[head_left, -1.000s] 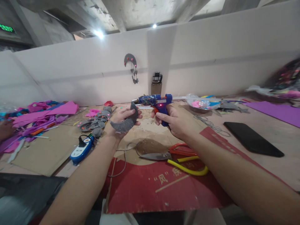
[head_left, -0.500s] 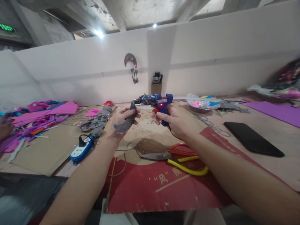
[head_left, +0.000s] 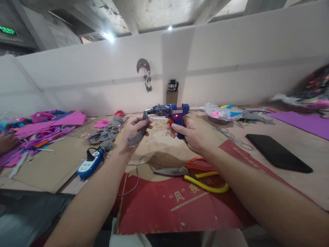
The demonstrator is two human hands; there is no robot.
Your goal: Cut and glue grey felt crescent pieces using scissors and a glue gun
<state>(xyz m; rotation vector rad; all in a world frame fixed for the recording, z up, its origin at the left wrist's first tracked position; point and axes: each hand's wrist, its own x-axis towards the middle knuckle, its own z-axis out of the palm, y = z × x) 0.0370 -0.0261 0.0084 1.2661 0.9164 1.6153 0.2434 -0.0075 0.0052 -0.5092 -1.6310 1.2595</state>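
Note:
My left hand point(head_left: 133, 128) is closed on a grey felt crescent point(head_left: 138, 137), with the thumb over its upper part. My right hand point(head_left: 189, 132) grips a blue hot glue gun point(head_left: 176, 111) by its handle, fingers at the orange trigger point(head_left: 170, 120). A small red light glows on the gun's side, and a clear glue stick point(head_left: 199, 108) sticks out behind. The gun's nozzle is at the crescent's upper tip; whether they touch I cannot tell. Below the hands, scissors point(head_left: 172, 171) with red and yellow handles lie on the cardboard point(head_left: 146, 209) beside a loose grey cord point(head_left: 137, 175).
On the left are felt scraps point(head_left: 51, 125), grey felt pieces point(head_left: 104, 135), a blue-and-white power strip point(head_left: 89, 165) and another person's hand point(head_left: 7, 143). At right lie a black phone point(head_left: 277, 152) and a bowl point(head_left: 222, 118). A bottle point(head_left: 172, 92) stands by the wall, where a crescent ornament point(head_left: 143, 66) hangs.
The crescent has turned slightly in my left hand, its lower tip shifting a little right. My right hand and the glue gun are nearly still. The other person's hand has moved slightly right.

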